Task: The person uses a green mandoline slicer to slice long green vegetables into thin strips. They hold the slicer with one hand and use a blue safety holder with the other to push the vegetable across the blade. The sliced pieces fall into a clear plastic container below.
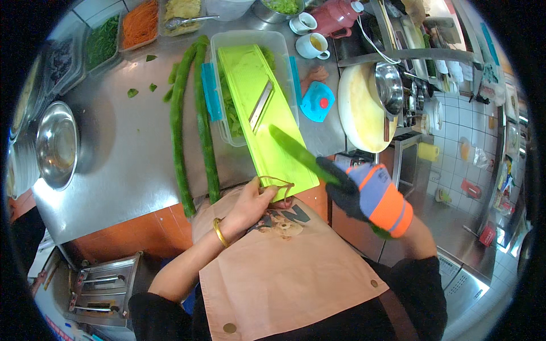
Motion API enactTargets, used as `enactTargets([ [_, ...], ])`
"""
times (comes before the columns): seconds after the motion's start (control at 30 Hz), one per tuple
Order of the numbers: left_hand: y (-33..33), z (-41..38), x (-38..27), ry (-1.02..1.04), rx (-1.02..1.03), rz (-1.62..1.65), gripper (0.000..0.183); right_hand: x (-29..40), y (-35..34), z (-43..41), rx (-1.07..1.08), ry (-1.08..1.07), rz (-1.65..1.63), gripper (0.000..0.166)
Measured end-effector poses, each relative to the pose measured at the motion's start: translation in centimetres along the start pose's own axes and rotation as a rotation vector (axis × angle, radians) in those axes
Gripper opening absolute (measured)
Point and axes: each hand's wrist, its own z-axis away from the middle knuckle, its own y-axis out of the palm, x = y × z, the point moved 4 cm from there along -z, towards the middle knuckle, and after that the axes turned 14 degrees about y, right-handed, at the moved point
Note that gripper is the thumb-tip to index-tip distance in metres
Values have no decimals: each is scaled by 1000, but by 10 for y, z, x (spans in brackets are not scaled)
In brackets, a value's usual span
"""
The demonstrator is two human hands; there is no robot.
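Observation:
My left hand (251, 200), bare with a gold bangle (220, 232) at the wrist, grips the near end of a lime-green mandoline slicer (243, 76). A thin cord loop hangs at that end. The slicer leans across a clear plastic container (226, 38) with blue side clips, which holds green slices (230, 111). In a dark-palmed, orange and lilac work glove, my right hand (358, 196) clasps a long green vegetable (294, 149). Its far tip is over the slicer, just on the near side of the slanted metal blade (261, 106).
Two long green vegetables (181, 128) lie left of the container, overhanging the counter's front edge. A steel bowl (57, 145) stands farther left. On the right are a blue hand guard (318, 102), a white mug (311, 46) and a round chopping block (358, 106). Shredded carrot (140, 23) fills a back tub.

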Motion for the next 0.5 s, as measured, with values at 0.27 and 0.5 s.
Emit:
enactTargets([
  [0.27,6,-5,-3,-38,71,-95,31,-18,6,-86,-281,-63,-30,23],
  [0.5,3,-6,-3,30,37,21,29,-3,16,-24,7,10,165,25],
])
